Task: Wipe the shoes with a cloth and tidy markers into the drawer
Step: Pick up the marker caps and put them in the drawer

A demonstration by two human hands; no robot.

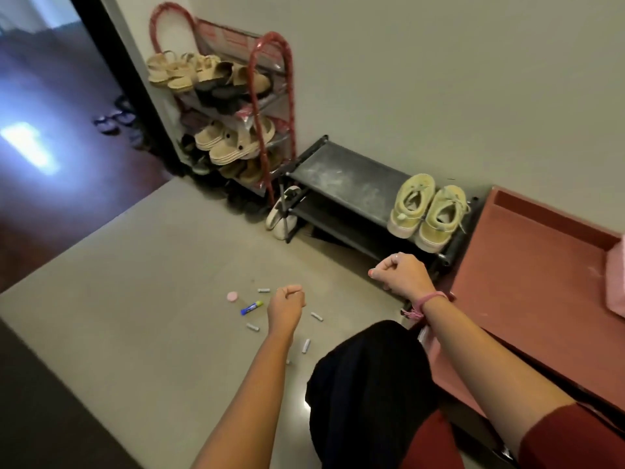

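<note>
A pair of pale yellow sneakers (424,211) stands on the right end of a low black shoe rack (341,179). Several small grey markers (317,316) and a blue one (251,308) lie scattered on the grey floor, with a pink round cap (232,296) beside them. My left hand (287,301) hovers over the markers with its fingers curled and nothing visible in it. My right hand (399,270) is fisted just in front of the rack, also holding nothing that shows. A pink cloth (615,282) lies at the right edge on the reddish cabinet top (527,265).
A tall red-framed shoe rack (233,120) full of sandals and clogs stands by the wall at the back. A white shoe (282,211) leans at the black rack's left leg. A dark doorway with slippers (115,118) opens at left. My dark-clothed knee (368,384) fills the lower middle.
</note>
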